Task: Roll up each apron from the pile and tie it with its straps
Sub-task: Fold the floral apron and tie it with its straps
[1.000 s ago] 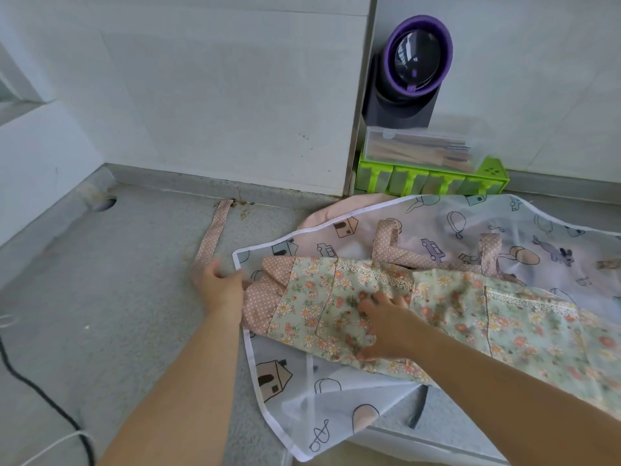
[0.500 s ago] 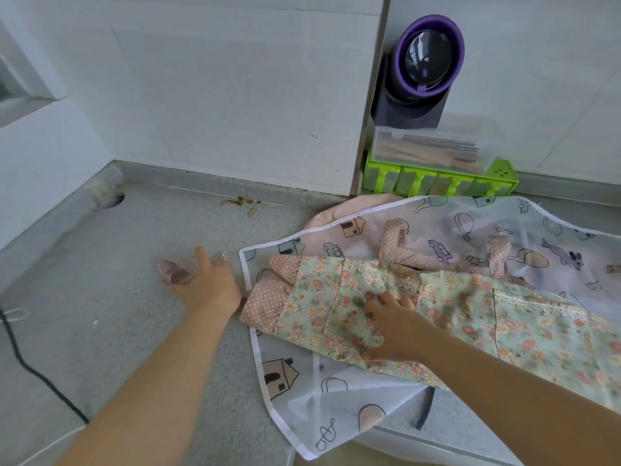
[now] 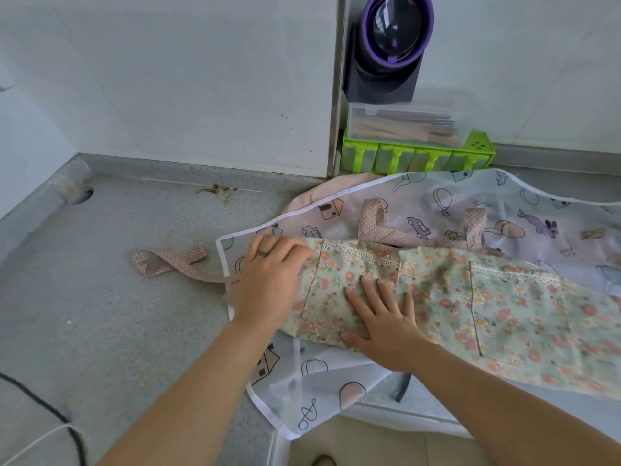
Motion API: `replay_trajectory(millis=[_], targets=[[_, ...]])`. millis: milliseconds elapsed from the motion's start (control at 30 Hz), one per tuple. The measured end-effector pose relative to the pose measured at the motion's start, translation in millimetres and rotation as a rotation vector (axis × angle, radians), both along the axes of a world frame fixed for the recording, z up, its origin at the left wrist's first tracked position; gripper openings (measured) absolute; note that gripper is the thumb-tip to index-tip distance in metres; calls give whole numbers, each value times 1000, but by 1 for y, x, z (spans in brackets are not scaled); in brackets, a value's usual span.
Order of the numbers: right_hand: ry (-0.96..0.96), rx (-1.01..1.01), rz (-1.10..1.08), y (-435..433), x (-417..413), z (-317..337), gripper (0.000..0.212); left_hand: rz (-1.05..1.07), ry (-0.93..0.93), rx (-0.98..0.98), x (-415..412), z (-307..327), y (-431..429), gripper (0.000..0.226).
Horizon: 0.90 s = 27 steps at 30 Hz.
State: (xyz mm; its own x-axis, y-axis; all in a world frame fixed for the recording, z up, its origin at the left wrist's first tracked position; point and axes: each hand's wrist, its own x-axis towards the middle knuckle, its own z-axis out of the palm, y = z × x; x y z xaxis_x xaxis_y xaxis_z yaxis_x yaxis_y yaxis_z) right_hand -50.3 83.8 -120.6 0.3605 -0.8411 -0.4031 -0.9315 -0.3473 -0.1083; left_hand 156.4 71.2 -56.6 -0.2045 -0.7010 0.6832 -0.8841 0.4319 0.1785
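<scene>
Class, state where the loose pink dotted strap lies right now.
In the head view, the pink dotted strap lies on the grey counter, just left of the left hand and the floral apron.

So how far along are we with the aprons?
Done: floral apron folded into a long strip. In hand: left hand at its left end, right hand pressing it flat. Left: rolling it, tying with the dotted strap, then the printed apron underneath.

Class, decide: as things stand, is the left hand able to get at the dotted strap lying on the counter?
Probably yes. The dotted strap lies on the counter just left of the left hand, with nothing between them.
</scene>
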Motion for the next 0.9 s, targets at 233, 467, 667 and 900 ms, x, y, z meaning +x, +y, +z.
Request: replay_trajectory(millis=[233,467,667,900], targets=[[-140,26,25,0,-9,-2,91,-70,-406,929,-13,-61,15,79],[-120,-171,174,19,-87,-4,80,-67,-499,1098,-14,-69,11,114],[-52,-378,89,30,-99,-8,87,9,-686,1068,-38,-44,12,102],[37,-451,-137,30,-127,-12,108,-264,-766,1024,-65,-35,18,88]])
